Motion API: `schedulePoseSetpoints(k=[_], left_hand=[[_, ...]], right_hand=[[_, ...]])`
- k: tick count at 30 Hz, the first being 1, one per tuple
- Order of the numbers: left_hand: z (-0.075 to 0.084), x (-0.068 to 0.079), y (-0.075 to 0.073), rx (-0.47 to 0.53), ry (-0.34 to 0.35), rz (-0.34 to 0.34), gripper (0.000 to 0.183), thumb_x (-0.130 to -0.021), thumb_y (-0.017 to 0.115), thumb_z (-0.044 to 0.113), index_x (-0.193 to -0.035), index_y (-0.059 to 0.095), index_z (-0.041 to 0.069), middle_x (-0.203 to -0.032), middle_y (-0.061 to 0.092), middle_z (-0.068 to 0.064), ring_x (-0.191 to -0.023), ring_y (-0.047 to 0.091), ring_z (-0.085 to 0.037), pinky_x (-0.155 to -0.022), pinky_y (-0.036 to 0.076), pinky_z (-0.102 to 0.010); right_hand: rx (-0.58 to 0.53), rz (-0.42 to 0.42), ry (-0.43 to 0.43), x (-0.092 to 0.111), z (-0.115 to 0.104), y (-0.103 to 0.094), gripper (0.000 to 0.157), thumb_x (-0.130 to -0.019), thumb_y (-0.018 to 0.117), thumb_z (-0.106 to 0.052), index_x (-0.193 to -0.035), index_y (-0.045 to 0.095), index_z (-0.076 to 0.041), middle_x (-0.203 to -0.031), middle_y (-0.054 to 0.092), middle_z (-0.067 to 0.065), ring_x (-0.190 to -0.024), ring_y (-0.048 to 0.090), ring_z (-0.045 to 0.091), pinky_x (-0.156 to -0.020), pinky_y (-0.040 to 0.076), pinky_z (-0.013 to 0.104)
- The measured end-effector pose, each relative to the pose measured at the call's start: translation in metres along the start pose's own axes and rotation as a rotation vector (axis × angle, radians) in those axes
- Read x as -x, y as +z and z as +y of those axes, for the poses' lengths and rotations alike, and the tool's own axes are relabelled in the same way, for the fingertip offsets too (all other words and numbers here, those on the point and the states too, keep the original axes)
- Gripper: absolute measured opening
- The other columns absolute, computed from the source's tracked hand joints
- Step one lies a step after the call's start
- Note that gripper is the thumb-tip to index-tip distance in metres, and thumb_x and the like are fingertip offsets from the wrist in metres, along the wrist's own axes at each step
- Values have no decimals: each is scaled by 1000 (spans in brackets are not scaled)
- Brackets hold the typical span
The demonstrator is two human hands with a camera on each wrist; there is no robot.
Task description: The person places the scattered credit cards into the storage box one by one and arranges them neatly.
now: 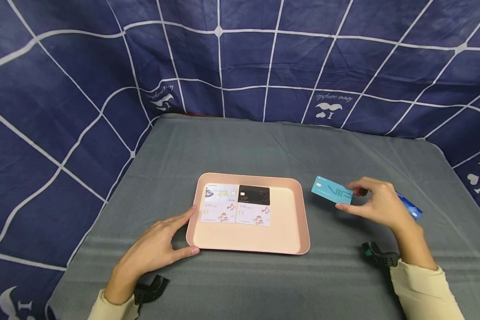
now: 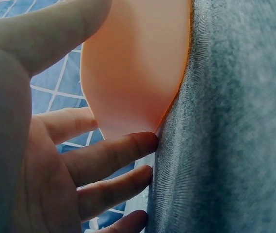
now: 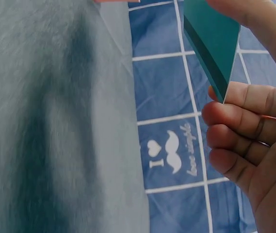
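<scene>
A teal VIP card (image 1: 331,190) is pinched between the thumb and fingers of my right hand (image 1: 374,200), held tilted above the grey cloth. The right wrist view shows the back of the same card (image 3: 213,41) with its dark stripe. My left hand (image 1: 154,244) touches the left end of a pink tray (image 1: 290,222), index finger at the side rim and thumb by the near corner. In the tray, side by side in two rows, lie a white VIP card (image 1: 220,193), a black VIP card (image 1: 254,195) and two pale pink VIP cards (image 1: 218,213).
A blue card (image 1: 410,206) lies on the cloth to the right, partly hidden behind my right hand. Grey cloth (image 1: 240,146) covers the table. Dark blue curtains (image 1: 248,58) with a white grid hang along its back and sides.
</scene>
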State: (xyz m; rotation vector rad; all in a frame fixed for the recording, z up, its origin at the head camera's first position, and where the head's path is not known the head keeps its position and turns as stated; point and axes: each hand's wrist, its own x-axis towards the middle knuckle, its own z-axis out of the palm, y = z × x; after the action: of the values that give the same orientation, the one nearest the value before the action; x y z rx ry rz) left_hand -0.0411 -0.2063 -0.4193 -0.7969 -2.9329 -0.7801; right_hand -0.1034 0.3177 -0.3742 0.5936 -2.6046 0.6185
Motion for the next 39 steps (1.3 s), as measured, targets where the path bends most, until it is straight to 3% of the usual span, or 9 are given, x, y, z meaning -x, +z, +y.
schedulePoseSetpoints(k=[24, 39], left_hand=[[-1, 0, 0, -12, 0, -3, 91, -81, 74, 58, -152, 41, 11, -143, 54, -10, -122, 57, -31, -93, 48, -56], [0, 0, 0, -17, 2, -1, 91, -81, 74, 58, -152, 41, 11, -142, 55, -10, -122, 58, -31, -92, 48, -56]], right_hand=[[-151, -105, -134, -36, -35, 36, 40, -58, 94, -26, -90, 75, -12, -72, 59, -3, -67, 55, 16, -59, 49, 34], [-195, -135, -193, -52, -57, 49, 45, -57, 95, -30, -91, 76, -9, -72, 58, -3, -68, 54, 12, -61, 50, 33]])
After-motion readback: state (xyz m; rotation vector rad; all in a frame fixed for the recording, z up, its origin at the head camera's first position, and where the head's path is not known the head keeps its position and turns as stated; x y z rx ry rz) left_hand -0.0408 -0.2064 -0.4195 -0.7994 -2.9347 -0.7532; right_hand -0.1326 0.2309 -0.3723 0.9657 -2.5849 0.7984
